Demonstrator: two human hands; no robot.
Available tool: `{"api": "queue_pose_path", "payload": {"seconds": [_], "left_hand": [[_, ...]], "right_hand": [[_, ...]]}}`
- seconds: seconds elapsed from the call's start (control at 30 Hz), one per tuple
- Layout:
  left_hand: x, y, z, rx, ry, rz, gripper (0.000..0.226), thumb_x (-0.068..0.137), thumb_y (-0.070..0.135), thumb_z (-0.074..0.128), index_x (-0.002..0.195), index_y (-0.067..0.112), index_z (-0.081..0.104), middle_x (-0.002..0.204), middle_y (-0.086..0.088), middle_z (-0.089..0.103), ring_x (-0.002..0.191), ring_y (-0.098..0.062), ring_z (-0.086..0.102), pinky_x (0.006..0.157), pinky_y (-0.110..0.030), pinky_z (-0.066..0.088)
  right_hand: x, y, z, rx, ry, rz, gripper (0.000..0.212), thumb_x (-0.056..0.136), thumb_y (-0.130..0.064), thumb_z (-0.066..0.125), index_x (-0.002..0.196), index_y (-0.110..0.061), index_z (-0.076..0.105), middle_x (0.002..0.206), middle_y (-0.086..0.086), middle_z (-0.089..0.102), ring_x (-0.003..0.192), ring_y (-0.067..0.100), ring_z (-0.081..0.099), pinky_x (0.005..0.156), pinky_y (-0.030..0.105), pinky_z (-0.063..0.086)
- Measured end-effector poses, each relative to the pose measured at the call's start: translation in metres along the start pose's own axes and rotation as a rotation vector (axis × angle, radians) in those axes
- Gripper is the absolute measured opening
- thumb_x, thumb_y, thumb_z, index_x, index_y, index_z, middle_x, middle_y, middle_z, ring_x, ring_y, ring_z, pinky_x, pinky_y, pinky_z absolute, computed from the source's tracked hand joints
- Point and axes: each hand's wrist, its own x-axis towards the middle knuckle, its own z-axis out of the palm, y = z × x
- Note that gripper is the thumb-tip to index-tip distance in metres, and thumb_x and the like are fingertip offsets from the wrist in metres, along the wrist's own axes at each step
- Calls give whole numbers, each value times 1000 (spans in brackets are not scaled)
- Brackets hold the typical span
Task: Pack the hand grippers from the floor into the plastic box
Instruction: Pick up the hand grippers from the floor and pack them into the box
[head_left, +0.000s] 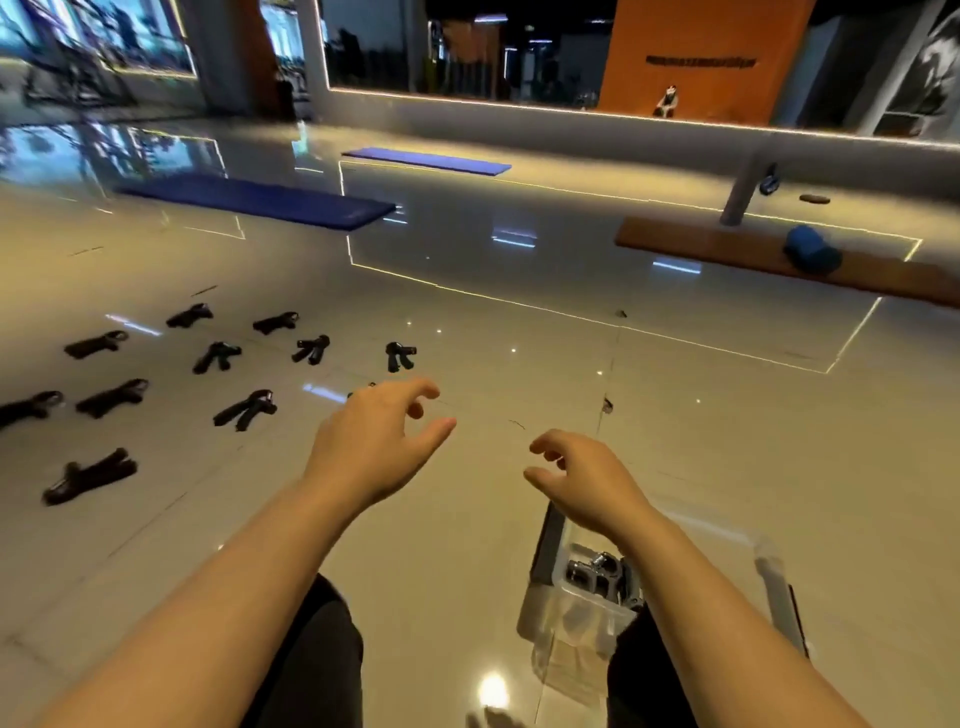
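Several black hand grippers lie scattered on the glossy floor at the left, among them one (245, 409) nearest my left hand and one (400, 355) farther ahead. The clear plastic box (556, 603) stands on the floor at the lower right, partly under my right forearm, with at least one hand gripper (597, 571) inside. My left hand (379, 441) hovers above the floor with loosely curled fingers and holds nothing. My right hand (582, 478) hangs just beyond the box's far edge, fingers relaxed, also holding nothing.
Two blue exercise mats (260, 200) (426, 160) lie farther out on the floor. A wooden board (727, 249) with a blue cap (810, 249) on it sits at the right by a grey post. My knees show at the bottom edge.
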Motion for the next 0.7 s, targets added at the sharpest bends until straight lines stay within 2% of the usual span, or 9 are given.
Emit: {"api": "queue_pose_path", "payload": {"seconds": [0.07,0.17,0.27,0.43,0.7], "left_hand": [[-2,-24,3,9,-2,-82,42,85,55,53,123,37,51,105,14,57,101,-10,55,82,-38,51],[-2,-59,-2,138,-18,-103,47,87,51,54,131,38,42,121,16,53,110,-9,51,83,-34,50],[5,-113,-24,140,32,-193,46,86,51,54,129,39,43,114,15,54,101,-8,53,77,-31,50],[10,-199,-57,152,-16,-346,50,84,49,60,130,38,43,104,16,50,92,-9,54,78,-36,53],[9,-279,-85,70,-3,-413,44,84,44,63,124,34,50,102,14,53,89,-7,54,77,-31,52]], "right_hand": [[24,-22,18,8,-21,-28,40,89,-40,58,127,-27,51,125,-3,55,109,15,53,89,31,47],[62,-59,49,78,-64,-70,45,87,-40,61,128,-27,51,127,-3,55,111,15,53,89,31,46],[91,-101,77,152,-44,-132,45,85,-39,64,127,-28,51,127,-3,54,113,13,52,91,31,46],[114,-151,113,191,-90,-148,47,83,-39,67,126,-29,51,126,-4,53,112,12,52,91,31,45],[142,-250,102,-30,-144,-341,56,80,-43,69,130,-30,47,135,-5,47,119,14,47,96,32,42]]}}
